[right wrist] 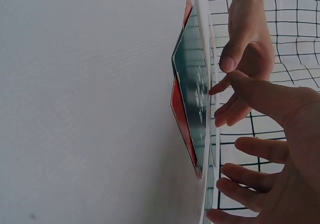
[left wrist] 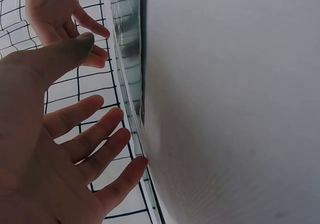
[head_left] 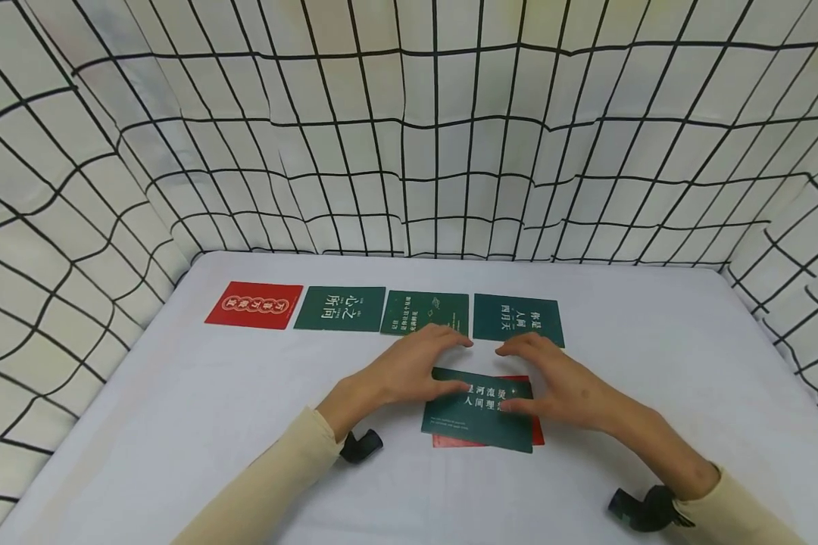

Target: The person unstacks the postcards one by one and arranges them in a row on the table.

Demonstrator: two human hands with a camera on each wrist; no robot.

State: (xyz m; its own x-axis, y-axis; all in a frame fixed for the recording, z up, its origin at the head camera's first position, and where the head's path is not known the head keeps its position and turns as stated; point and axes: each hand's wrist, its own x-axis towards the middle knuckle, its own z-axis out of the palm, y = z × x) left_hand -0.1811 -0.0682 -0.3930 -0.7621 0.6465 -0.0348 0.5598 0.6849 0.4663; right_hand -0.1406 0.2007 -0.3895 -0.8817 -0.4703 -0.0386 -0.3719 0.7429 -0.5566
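Observation:
A dark green card (head_left: 480,412) with white characters lies on top of a red card (head_left: 538,433) in the middle of the white table (head_left: 177,424). My left hand (head_left: 409,375) and right hand (head_left: 555,382) hover over this small stack, fingers spread and nearly straight. Both thumbs rest on the green card's face. In the right wrist view the green card (right wrist: 192,84) and the red card (right wrist: 181,114) show edge-on, with the right hand (right wrist: 270,154) and left hand (right wrist: 247,39) beside them. The left wrist view shows the left hand (left wrist: 65,149) with its fingers spread.
Beyond the hands lies a row of cards: a red card (head_left: 254,305), then three green cards (head_left: 341,308), (head_left: 426,312), (head_left: 516,318). White cloth walls with a black grid (head_left: 409,151) enclose the table on three sides.

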